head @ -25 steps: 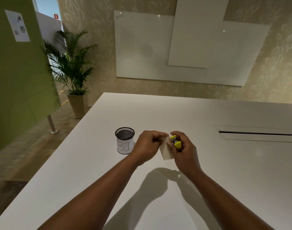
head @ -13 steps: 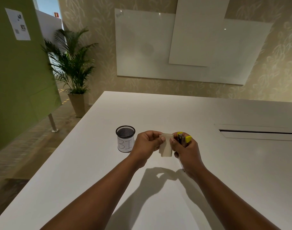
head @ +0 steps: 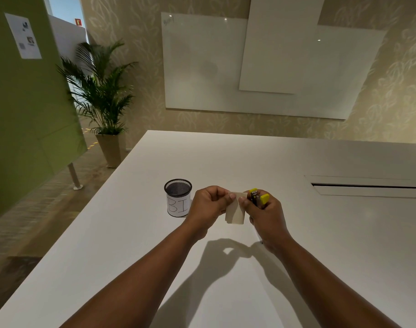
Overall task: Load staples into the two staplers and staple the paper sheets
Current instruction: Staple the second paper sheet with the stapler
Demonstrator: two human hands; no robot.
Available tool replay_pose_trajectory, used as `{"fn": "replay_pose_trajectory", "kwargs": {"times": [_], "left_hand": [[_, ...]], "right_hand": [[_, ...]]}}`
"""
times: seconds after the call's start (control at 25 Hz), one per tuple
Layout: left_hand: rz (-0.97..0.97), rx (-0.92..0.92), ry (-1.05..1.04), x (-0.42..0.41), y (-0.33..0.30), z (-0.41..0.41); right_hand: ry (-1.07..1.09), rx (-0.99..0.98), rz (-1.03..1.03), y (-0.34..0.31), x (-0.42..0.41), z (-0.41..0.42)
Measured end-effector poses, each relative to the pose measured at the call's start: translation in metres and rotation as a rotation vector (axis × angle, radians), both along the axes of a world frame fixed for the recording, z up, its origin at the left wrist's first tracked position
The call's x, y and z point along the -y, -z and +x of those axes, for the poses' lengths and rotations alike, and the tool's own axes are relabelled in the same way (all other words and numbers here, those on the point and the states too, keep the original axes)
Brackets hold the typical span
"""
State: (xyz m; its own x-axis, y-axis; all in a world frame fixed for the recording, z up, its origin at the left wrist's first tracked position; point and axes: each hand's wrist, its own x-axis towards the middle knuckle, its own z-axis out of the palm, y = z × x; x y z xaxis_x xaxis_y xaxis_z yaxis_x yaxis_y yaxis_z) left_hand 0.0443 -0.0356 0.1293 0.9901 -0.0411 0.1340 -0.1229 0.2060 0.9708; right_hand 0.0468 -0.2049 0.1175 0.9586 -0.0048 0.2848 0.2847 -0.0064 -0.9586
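Now both hands are up over the white table [head: 320,233], close together, working one small bundle. The left hand [head: 205,207] has its fingers curled in, thumb and forefinger pinching the upper left corner of the small paper sheets [head: 235,213], which hang down between the two hands with their long axis roughly upright. The right hand [head: 265,215] wraps around a small yellow stapler [head: 258,197], fingers curled tight on its body, thumb pressed against the paper's right edge.

And the key relation: the stapler sits just to the right of the sheets' top corner, touching or nearly touching it, its yellow ends poking up above the knuckles. The stapler looks parted at its top, though whether paper sits between its halves cannot be told from this angle. The paper lies left of the stapler mouth, so the coming move looks like a short slide or squeeze, with the right hand doing the pressing and the left only steadying.

Around them, a black mesh pen cup [head: 178,197] with a paper label stands on the table just left of the left hand, apart from it and not in the way. A cable slot [head: 367,185] is set into the tabletop further right. No second stapler shows anywhere in view.
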Motion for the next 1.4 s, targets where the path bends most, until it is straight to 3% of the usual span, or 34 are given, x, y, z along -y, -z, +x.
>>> {"fn": "replay_pose_trajectory", "kwargs": {"times": [0.6,1.2,1.4], "left_hand": [[0.019,-0.009,0.002,0.0024,0.0006,0.0030],[0.039,-0.015,-0.005,0.0054,0.0017,0.0025],[0.047,-0.033,-0.011,0.0098,-0.0007,0.0013]], "right_hand": [[-0.003,-0.041,0.006,-0.0002,0.0018,-0.0016],[-0.075,-0.114,0.161,-0.0070,0.0010,-0.0031],[0.010,-0.092,0.052,-0.0032,0.0029,-0.0028]]}}
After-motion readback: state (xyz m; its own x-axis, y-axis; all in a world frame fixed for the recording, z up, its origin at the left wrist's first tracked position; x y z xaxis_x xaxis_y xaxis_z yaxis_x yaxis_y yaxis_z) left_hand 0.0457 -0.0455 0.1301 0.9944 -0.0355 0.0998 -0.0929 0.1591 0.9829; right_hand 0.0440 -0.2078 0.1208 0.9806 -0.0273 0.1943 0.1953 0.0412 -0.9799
